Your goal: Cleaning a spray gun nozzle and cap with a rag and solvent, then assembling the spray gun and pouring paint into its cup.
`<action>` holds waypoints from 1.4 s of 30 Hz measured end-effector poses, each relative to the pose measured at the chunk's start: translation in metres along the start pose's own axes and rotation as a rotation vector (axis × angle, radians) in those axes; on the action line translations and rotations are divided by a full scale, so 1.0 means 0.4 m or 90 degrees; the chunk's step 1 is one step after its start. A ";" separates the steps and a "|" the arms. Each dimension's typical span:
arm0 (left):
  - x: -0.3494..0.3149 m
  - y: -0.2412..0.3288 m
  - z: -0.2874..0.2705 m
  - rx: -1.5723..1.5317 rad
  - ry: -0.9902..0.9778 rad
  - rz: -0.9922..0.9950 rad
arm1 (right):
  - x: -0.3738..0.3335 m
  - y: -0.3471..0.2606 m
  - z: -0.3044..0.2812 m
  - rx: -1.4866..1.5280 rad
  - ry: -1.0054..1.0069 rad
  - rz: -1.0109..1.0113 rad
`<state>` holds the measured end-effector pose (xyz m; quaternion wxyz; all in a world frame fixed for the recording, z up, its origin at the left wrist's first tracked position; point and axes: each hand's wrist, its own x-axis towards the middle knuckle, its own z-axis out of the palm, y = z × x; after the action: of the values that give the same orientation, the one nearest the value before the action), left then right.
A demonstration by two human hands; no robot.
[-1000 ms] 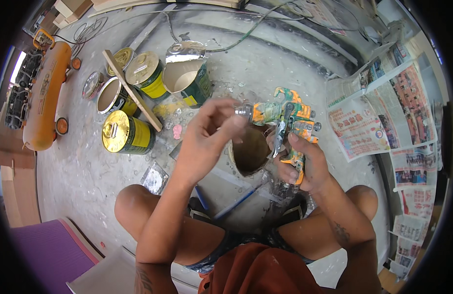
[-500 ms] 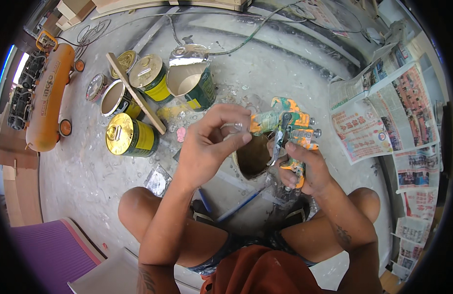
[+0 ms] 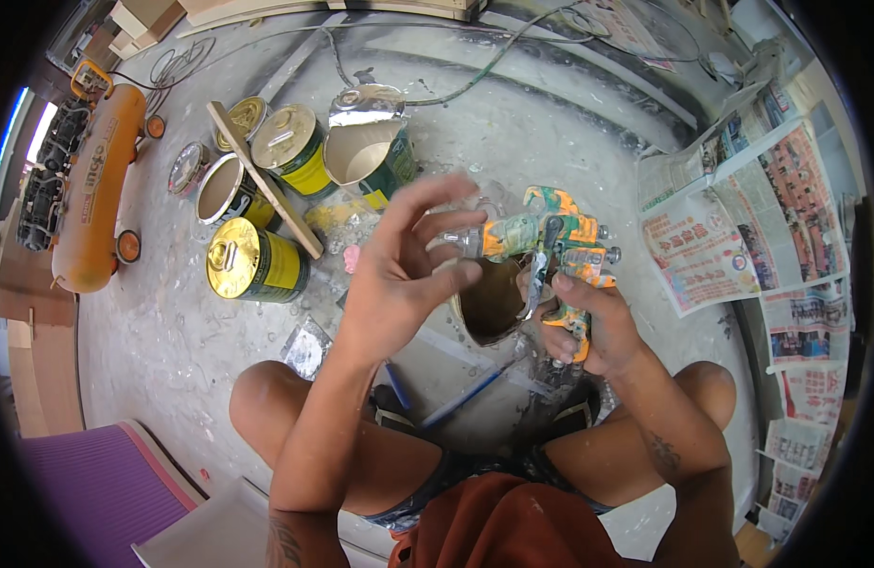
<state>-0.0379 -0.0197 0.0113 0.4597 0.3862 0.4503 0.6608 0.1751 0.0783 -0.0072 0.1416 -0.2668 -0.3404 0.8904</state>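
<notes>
My right hand [image 3: 593, 327] is wrapped round the grip of a spray gun [image 3: 567, 232], its body spattered with orange and green paint. The gun's metal nozzle [image 3: 462, 242] points left. Close beside that nozzle is my left hand [image 3: 404, 275], its fingers lifted apart and slightly blurred, the thumb just below the tip; whether the thumb touches it I cannot tell. Under the gun, between my feet, stands an open container [image 3: 491, 301] with brownish insides, partly hidden by my hands.
Ahead to the left stand an open paint can [image 3: 366, 156], a closed can [image 3: 257, 260] and several others, with a wooden stick [image 3: 266, 180] across them. An orange air compressor [image 3: 101, 189] is at far left. Newspaper sheets [image 3: 702, 246] hang at right. A blue-handled tool [image 3: 470, 393] lies near my feet.
My left hand's fingers have opened and lifted off the nozzle, which now shows between them. The right hand and the spray gun have stayed nearly still.
</notes>
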 end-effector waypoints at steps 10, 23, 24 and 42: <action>0.002 0.001 -0.005 0.117 0.044 -0.111 | -0.002 0.000 -0.001 -0.051 0.022 -0.033; 0.004 -0.011 -0.014 -0.312 -0.043 -0.164 | -0.012 -0.012 0.012 -0.083 0.029 -0.081; 0.003 -0.015 -0.015 -0.312 -0.043 -0.166 | -0.012 -0.012 0.014 -0.174 0.051 -0.127; 0.011 0.020 -0.058 0.268 -0.159 0.160 | 0.001 -0.024 -0.023 0.252 -0.205 0.179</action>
<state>-0.0629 -0.0224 0.0125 0.3361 0.6045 0.4660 0.5518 0.1804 0.0902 -0.0067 0.0103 -0.1342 -0.1376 0.9813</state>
